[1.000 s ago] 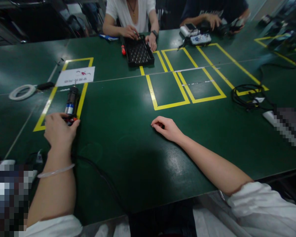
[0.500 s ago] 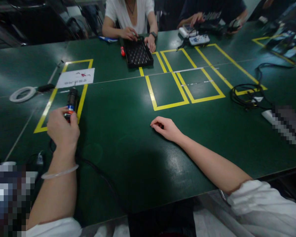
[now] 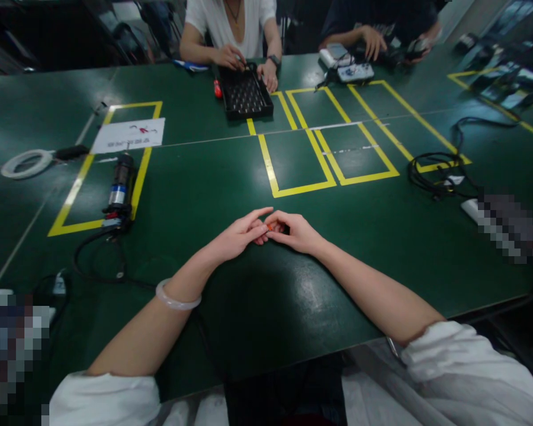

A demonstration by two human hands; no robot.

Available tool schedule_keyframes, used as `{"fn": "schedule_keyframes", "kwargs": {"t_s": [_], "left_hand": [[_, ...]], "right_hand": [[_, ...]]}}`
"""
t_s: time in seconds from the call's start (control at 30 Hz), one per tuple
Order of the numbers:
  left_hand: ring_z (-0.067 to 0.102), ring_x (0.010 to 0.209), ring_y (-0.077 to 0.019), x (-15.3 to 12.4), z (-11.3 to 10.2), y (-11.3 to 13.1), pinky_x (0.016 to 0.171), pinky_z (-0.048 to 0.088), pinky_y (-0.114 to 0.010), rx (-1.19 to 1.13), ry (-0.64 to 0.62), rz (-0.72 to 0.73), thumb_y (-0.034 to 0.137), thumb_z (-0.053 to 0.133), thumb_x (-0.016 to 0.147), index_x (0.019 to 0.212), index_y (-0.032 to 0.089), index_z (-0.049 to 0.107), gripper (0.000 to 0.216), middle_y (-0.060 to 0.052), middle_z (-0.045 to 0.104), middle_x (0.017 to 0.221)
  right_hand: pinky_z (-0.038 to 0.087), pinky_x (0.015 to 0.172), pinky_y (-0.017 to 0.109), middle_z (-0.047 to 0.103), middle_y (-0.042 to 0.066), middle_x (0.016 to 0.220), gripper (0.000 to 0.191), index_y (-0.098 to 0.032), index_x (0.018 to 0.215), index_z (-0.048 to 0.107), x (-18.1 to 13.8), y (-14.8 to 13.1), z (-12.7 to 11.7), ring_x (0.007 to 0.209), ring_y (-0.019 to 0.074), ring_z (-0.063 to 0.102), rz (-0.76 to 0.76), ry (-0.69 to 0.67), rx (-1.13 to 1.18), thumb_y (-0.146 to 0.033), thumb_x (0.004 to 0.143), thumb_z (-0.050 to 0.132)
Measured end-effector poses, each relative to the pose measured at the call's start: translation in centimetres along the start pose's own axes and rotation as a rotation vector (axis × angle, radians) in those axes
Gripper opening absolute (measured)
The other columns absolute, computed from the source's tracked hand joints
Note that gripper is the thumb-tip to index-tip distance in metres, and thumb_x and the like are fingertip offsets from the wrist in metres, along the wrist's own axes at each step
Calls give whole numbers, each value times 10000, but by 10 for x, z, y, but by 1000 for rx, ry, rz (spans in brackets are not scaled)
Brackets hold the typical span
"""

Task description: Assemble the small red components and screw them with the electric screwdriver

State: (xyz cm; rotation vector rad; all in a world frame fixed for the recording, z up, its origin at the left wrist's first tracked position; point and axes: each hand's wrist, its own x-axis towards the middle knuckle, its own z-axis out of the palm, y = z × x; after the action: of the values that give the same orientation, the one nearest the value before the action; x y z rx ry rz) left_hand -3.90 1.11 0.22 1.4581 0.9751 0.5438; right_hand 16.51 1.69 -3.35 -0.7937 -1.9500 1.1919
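My left hand [image 3: 242, 235] and my right hand [image 3: 298, 233] meet over the table's near middle, their fingertips touching. A small orange thing [image 3: 269, 227] shows between them; its kind is too small to tell. The fingers of my right hand close on it. My left thumb and curled lower fingers press beside it, while the left index finger stretches over the top; what they grip is partly hidden. Off to the left, a black electric screwdriver [image 3: 119, 186] with a blue-and-silver band lies inside a yellow tape outline, its cable running toward the near edge.
A white printed sheet [image 3: 128, 135] lies beyond the screwdriver, with a white ring-shaped coil [image 3: 26, 163] to its left. Across the green table [image 3: 204, 171], a co-worker handles a black tray [image 3: 249, 111] beside a red tool [image 3: 218, 89]. Coiled black cable [image 3: 430, 168] lies right.
My left hand has let go of the electric screwdriver, which now lies on the table, and moved right to meet my right hand. The orange thing has come into sight between them.
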Motion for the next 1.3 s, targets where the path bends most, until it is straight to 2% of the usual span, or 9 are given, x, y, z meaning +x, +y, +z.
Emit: {"fn": "schedule_keyframes", "kwargs": {"t_s": [0.07,0.17,0.27,0.37,0.7,0.87,1.0,1.17,1.3], "left_hand": [[632,780,-152,0,-1,-6,763,520,-296,-89,59,-17,436,560,933,1429,137,470,586,-38,644,865],[643,768,-149,1,-4,-12,734,536,-289,-182,123,-48,452,566,926,1216,137,569,428,-38,632,850],[637,749,-145,2,-3,-13,706,537,-274,-154,130,-52,469,588,912,1016,135,589,350,-36,627,798],[633,748,-145,2,-3,-12,703,535,-272,-112,109,-48,503,582,913,935,131,601,373,-40,626,783],[621,754,-137,1,-2,-12,724,529,-289,-47,85,-14,430,677,853,1028,132,596,355,-39,640,860],[623,783,-134,0,1,-10,713,532,-268,-88,99,0,388,722,817,1010,146,575,343,-20,627,856],[614,778,-123,0,2,-9,704,532,-255,-107,111,3,354,746,798,1023,139,573,356,-20,621,869],[636,832,-142,1,0,-13,708,541,-258,-115,114,-9,374,722,823,1029,130,579,350,-43,628,910],[620,808,-125,2,-1,-15,706,548,-249,-121,108,19,342,740,813,1018,138,575,333,-31,618,908]], "right_hand": [[487,673,243,669,0,818,164,-180,1017,623,0,-1,0,694,111,584,21,14,16,-299,907,649],[485,657,239,669,-1,819,172,-185,1016,634,0,-1,0,688,110,576,41,52,11,-301,894,668],[481,648,236,664,-4,816,166,-188,1012,639,0,0,0,683,109,570,43,79,-1,-291,886,671],[473,638,235,657,-5,815,166,-188,1017,640,-1,0,0,668,106,560,40,86,-9,-288,887,667],[469,632,234,636,-22,773,215,-198,1060,610,-1,-1,0,649,105,562,42,94,-36,-317,889,666],[465,654,238,664,-5,817,151,-194,979,610,0,-3,0,686,108,579,81,113,-23,-338,933,619],[449,632,241,618,-9,789,132,-192,952,622,-1,-3,-1,675,111,552,29,122,-53,-322,928,625],[454,628,248,625,7,873,89,-195,971,623,0,-2,-1,681,107,559,-41,116,-81,-259,909,622],[456,614,240,662,9,894,182,-190,1036,606,1,1,0,677,104,578,9,123,-44,-254,876,663]]}}
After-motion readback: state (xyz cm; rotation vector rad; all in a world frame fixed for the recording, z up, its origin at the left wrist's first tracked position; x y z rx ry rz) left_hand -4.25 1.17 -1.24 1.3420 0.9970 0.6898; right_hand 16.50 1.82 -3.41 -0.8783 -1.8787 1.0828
